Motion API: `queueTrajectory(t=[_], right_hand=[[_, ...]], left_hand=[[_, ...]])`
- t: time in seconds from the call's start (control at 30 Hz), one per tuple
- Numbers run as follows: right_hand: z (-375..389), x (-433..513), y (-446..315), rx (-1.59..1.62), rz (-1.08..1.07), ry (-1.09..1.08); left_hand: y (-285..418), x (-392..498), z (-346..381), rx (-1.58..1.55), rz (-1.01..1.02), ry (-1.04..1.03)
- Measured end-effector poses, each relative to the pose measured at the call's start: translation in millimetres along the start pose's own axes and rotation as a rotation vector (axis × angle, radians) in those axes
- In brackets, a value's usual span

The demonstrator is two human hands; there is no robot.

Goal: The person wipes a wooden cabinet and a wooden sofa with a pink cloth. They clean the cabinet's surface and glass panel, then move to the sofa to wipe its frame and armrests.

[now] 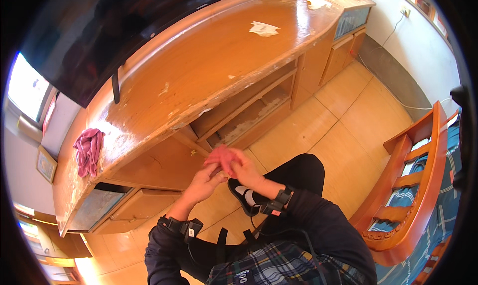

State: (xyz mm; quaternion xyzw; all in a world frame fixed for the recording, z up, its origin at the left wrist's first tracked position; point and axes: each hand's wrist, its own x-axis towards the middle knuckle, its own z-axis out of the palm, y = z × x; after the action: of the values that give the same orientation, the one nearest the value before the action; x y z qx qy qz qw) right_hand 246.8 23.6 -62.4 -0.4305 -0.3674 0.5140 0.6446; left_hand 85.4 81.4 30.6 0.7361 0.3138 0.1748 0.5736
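A bunched pink cloth (pixel 221 157) is between my two hands, in front of the low wooden cabinet. My right hand (pixel 247 173) grips it from the right, with the fabric partly over the fingers. My left hand (pixel 204 182) has its fingers and thumb on the cloth's lower left edge. Both hands are held up over the tiled floor, close together. A second cloth, mauve and crumpled, (pixel 89 152) lies on the left end of the cabinet's worn top (pixel 209 57).
A large black television (pixel 112 31) stands along the back of the cabinet. Below its top are an open shelf (pixel 254 109) and a cabinet door (pixel 160 161). To my right is a wooden seat (pixel 414 195) with blue cushions. A white cable (pixel 384 87) runs down the wall.
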Motion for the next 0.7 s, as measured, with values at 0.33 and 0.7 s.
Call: queueTrajectory(t=[0.33, 0.7], right_hand=[[-228, 166, -79, 0.027, -0.439, 0.740], [-112, 204, 3, -0.175, -0.564, 0.801]], left_hand=[[55, -9, -64, 0.272, -0.004, 0.174], [125, -68, -142, 0.806, 0.693, 1.039]])
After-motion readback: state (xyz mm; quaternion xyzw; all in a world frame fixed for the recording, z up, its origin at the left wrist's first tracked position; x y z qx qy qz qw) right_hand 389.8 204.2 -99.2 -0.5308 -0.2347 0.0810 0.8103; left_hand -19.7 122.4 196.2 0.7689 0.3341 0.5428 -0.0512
